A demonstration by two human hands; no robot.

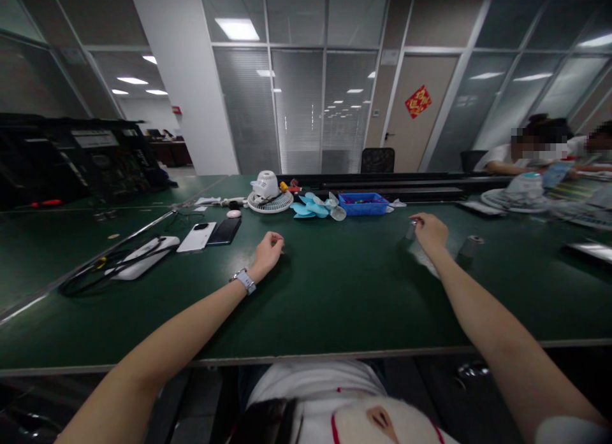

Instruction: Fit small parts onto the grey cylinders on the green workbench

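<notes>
Grey upright cylinder (pixel 411 230) pinched at right hand (pixel 430 232) fingertips, far side of table (pixel 335 291); left hand (pixel 268 250) loosely fisted, empty, well apart.

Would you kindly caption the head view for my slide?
Left hand fisted on the green table, right hand touching a small cylinder, fan parts beyond.

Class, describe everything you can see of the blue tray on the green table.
The blue tray is a shallow rectangular bin, plastic by its look, standing level at the far middle of the green table. Small parts lie inside, too tiny to identify. Pale blue fan blades lie just to its left. Neither hand touches it.
</notes>
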